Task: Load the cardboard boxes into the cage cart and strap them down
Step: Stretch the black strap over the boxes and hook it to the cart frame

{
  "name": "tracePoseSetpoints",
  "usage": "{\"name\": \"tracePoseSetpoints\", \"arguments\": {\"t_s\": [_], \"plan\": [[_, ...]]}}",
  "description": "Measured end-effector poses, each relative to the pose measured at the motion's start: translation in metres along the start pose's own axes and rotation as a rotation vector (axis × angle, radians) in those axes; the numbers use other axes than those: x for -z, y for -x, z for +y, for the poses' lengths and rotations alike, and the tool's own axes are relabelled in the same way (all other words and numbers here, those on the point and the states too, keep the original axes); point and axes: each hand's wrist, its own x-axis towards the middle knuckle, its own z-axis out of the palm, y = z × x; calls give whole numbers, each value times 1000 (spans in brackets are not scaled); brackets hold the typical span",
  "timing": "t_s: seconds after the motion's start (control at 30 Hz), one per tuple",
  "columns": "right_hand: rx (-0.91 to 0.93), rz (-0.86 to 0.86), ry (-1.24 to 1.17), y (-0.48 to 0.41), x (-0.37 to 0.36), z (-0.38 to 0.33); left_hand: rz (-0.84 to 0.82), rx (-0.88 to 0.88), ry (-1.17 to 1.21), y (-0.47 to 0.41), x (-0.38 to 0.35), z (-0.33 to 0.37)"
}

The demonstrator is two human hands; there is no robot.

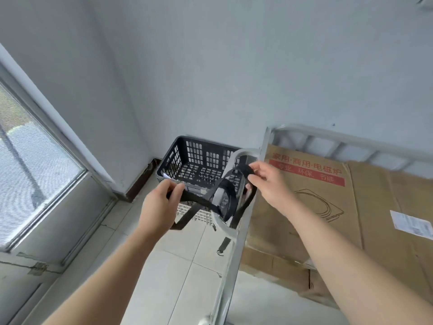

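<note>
One strap pinched by left hand and right hand fingers, beside one cart.

The large cardboard box carries red print along its upper edge: 家用·商用·电磁炉. Just beneath, a red band reads 专业 环保 节能 in pale characters. Farther right on the cardboard sits a white shipping label, its print too small to read.
</note>
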Motion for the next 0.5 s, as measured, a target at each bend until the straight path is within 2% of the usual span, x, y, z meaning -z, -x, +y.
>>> {"name": "tracePoseSetpoints", "arguments": {"t_s": [0.13, 0.37, 0.43, 0.5], "plan": [[107, 48, 22, 17, 41, -30, 100, -24, 45, 16, 22, 41], [263, 175, -97, 68, 125, -69, 227, -249, -205, 77, 14, 93], [305, 195, -156, 86, 150, -79, 266, -250, -323, 97, 12, 100], [325, 191, -218, 101, 169, -87, 269, -167, -394, 115, 11, 104]]}}
